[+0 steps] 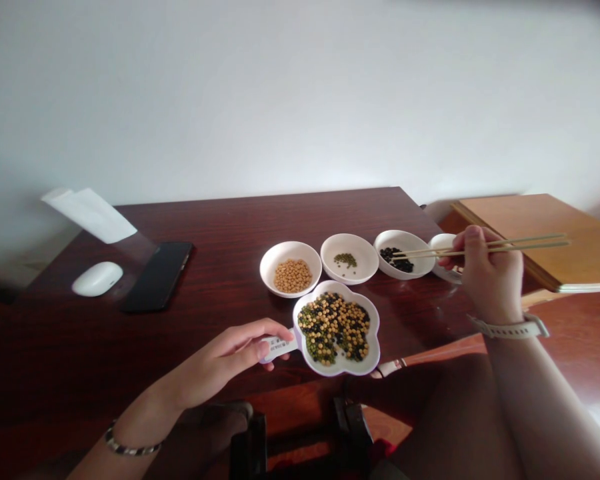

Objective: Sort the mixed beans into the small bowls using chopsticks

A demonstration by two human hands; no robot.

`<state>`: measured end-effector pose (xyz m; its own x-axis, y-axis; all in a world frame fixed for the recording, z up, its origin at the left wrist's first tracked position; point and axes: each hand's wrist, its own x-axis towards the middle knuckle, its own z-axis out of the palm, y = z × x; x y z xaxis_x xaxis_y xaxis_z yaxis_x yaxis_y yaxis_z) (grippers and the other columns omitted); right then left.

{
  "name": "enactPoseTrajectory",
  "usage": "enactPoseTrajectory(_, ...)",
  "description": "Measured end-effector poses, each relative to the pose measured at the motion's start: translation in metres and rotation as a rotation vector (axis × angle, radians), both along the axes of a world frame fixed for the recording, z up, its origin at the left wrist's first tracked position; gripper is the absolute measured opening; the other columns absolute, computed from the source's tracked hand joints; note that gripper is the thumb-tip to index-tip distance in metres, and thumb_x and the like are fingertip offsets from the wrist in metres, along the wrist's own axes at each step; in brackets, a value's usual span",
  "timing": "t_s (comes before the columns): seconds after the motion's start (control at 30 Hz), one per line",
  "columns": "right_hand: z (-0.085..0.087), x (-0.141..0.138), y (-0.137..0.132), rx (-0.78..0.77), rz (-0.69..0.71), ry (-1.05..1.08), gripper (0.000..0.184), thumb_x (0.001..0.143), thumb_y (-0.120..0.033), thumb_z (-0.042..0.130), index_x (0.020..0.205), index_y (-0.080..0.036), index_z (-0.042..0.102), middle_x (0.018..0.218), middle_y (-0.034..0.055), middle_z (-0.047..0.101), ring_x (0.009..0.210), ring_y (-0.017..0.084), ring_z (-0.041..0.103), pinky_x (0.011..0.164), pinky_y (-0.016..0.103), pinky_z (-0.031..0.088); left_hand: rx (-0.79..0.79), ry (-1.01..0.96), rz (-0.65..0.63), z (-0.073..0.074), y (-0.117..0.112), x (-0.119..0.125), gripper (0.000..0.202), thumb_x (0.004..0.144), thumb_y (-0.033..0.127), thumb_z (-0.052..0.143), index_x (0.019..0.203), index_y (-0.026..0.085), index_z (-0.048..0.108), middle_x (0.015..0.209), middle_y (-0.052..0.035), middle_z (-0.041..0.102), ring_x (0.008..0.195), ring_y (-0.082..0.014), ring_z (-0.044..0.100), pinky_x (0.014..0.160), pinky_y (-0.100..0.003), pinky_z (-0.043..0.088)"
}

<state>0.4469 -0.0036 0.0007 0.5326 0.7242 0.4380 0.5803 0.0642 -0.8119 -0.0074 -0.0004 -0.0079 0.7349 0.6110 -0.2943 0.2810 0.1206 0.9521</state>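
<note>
My left hand [230,357] grips the short handle [279,346] of a white flower-shaped dish [375,333] filled with mixed yellow, green and black beans, at the table's near edge. My right hand [487,270] is closed round a pair of wooden chopsticks [500,247], whose tips reach over the small white bowl of black beans [410,241]. Left of it stand a bowl with a few green beans [363,257] and a bowl of yellow beans [280,257]. A fourth small white bowl [443,241] is partly hidden behind my right hand.
On the dark wooden table [220,220], a black phone [157,275], a white mouse [97,278] and a white paper [93,212] lie at the left. A light wooden board [545,227] sits to the right. A white wall stands behind. A dark stool shows below.
</note>
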Motion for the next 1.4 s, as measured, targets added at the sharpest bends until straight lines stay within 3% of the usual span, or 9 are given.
enactPoseTrajectory(0.17,0.003,-0.004,-0.001,0.06,-0.02,0.027,0.038,0.11,-0.045,0.06,0.078,-0.024,0.065,0.061,0.0034,0.065,0.056,0.024,0.062,0.057,0.036,0.046,-0.004,-0.003,-0.003,-0.002,0.0,-0.001,0.036,0.112,0.054,0.06,0.138,0.035,0.076,0.135,-0.006,0.077,0.115,-0.0294,0.07,0.102,-0.037,0.056)
enactPoseTrajectory(0.3,0.011,-0.011,0.002,0.339,0.009,0.289,0.035,0.102,-0.043,0.071,0.073,-0.023,0.064,0.069,0.0012,0.06,0.053,0.018,0.059,0.05,0.034,0.045,0.01,0.002,0.009,0.001,-0.002,0.001,0.037,0.113,0.054,0.059,0.136,0.032,0.077,0.134,-0.007,0.077,0.115,-0.0291,0.07,0.102,-0.037,0.056)
enactPoseTrajectory(0.4,0.019,-0.023,0.004,0.495,0.109,0.52,0.038,0.091,-0.04,0.084,0.066,-0.022,0.061,0.07,-0.0007,0.054,0.055,0.015,0.054,0.044,0.029,0.041,0.004,0.001,0.035,0.004,-0.003,0.004,0.037,0.112,0.054,0.06,0.134,0.03,0.078,0.133,-0.0083,0.077,0.116,-0.0299,0.07,0.099,-0.036,0.057)
enactPoseTrajectory(0.47,0.022,-0.037,0.002,0.502,0.222,0.622,0.038,0.088,-0.037,0.089,0.066,-0.022,0.061,0.071,-0.0013,0.05,0.059,0.014,0.052,0.042,0.026,0.038,0.006,-0.005,0.048,0.005,-0.004,0.006,0.037,0.111,0.054,0.062,0.132,0.029,0.079,0.132,-0.0085,0.078,0.116,-0.0298,0.07,0.097,-0.035,0.058)
enactPoseTrajectory(0.6,0.024,-0.069,-0.009,0.314,0.428,0.669,0.04,0.097,-0.036,0.08,0.069,-0.022,0.056,0.075,-0.0012,0.046,0.056,0.013,0.049,0.041,0.027,0.035,0.017,-0.002,0.058,0.005,-0.004,0.007,0.036,0.111,0.055,0.062,0.13,0.03,0.079,0.13,-0.0083,0.077,0.112,-0.029,0.069,0.096,-0.036,0.06)
enactPoseTrajectory(0.73,0.018,-0.089,-0.02,-0.049,0.581,0.596,0.041,0.104,-0.049,0.071,0.075,-0.022,0.062,0.076,0.0015,0.055,0.053,0.014,0.052,0.046,0.028,0.037,0.003,-0.006,0.041,0.005,-0.003,0.006,0.037,0.111,0.055,0.061,0.132,0.029,0.078,0.132,-0.0085,0.077,0.116,-0.0302,0.069,0.097,-0.036,0.059)
enactPoseTrajectory(0.83,0.014,-0.095,-0.022,-0.208,0.641,0.56,0.042,0.107,-0.058,0.064,0.082,-0.024,0.066,0.064,0.0012,0.057,0.053,0.017,0.053,0.049,0.027,0.039,-0.012,-0.018,0.039,0.004,-0.003,0.005,0.037,0.112,0.055,0.061,0.132,0.029,0.078,0.132,-0.0086,0.077,0.119,-0.0312,0.07,0.098,-0.036,0.058)
enactPoseTrajectory(1.0,0.013,-0.102,-0.019,-0.26,0.639,0.558,0.047,0.102,-0.067,0.069,0.078,-0.026,0.065,0.061,0.001,0.06,0.053,0.019,0.053,0.05,0.029,0.043,-0.017,-0.024,0.049,0.004,-0.004,0.006,0.035,0.111,0.055,0.063,0.131,0.031,0.079,0.131,-0.0082,0.078,0.117,-0.0303,0.07,0.097,-0.036,0.058)
enactPoseTrajectory(1.4,0.001,-0.096,-0.017,-0.197,0.596,0.469,0.045,0.11,-0.058,0.062,0.078,-0.026,0.06,0.062,0.0021,0.062,0.059,0.022,0.058,0.056,0.033,0.043,-0.046,-0.055,0.053,0.001,-0.005,0.004,0.03,0.114,0.047,0.062,0.133,0.029,0.078,0.132,-0.0068,0.078,0.121,-0.0272,0.071,0.097,-0.033,0.058)
